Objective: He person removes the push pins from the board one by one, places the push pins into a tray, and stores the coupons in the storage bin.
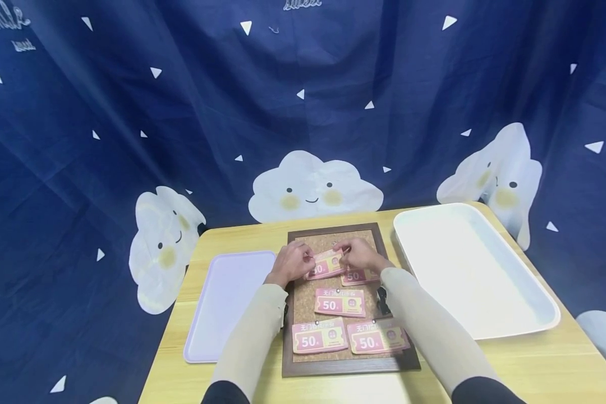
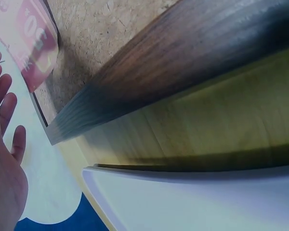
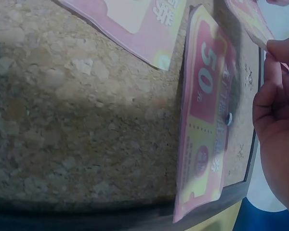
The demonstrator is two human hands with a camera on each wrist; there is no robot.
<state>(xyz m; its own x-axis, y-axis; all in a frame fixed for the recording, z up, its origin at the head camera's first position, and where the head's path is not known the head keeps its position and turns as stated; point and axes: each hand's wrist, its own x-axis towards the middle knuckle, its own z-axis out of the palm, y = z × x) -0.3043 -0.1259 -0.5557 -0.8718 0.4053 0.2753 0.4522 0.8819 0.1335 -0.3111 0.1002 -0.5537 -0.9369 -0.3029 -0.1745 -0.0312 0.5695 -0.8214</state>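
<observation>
Pink voucher [image 1: 326, 264] at 12 o'clock end of cork board [image 1: 303, 306], between both hands. Left hand [image 1: 293, 261] pinching left edge; right hand [image 1: 359, 255] pinching right edge. Judged light, thin, floppy, tear-prone near pin. Best held by opposite edges, kept flat. White tray [image 1: 535, 292] at 3 o'clock on worktop [image 1: 560, 365].

The small print on the pink coupon [image 1: 326, 264] is unreadable, and both hands' fingers [image 1: 308, 261] cover its ends.

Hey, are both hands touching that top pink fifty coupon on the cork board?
Touching. The head view shows the left hand and right hand each gripping an end of the top coupon.
</observation>
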